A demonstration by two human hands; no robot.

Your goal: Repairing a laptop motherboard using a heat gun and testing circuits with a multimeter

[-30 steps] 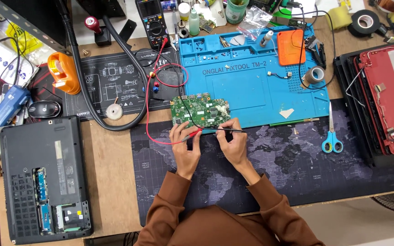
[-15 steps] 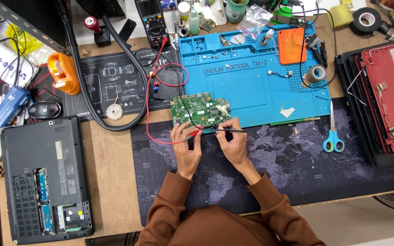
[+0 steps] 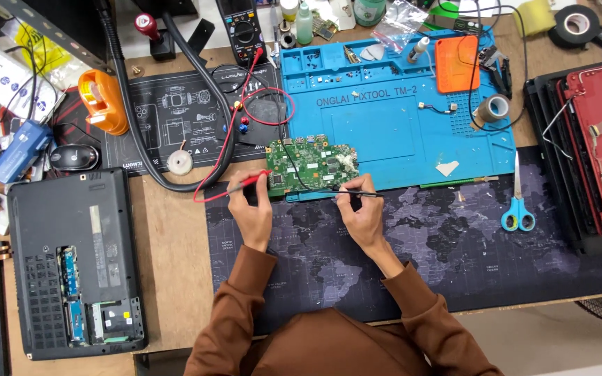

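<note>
Left hand: the left hand (image 3: pixel 252 209) is pinching a thin red test probe (image 3: pixel 245 184), its tip lying at the left edge of the board.
Right hand: the right hand (image 3: pixel 360 212) is gripping a slim black test probe (image 3: pixel 346 193), lying along the board's near edge.
Board: the green rectangular circuit board (image 3: pixel 311 167) is lying on the near-left corner of the blue silicone work mat (image 3: pixel 398 132).
Meter: a black handheld multimeter (image 3: pixel 244 31) is standing at the far side of the counter (image 3: pixel 175 271).
Nearby: blue-handled scissors (image 3: pixel 518 202) are lying on the dark map-printed desk mat (image 3: pixel 454 257), well right of the hands.
</note>
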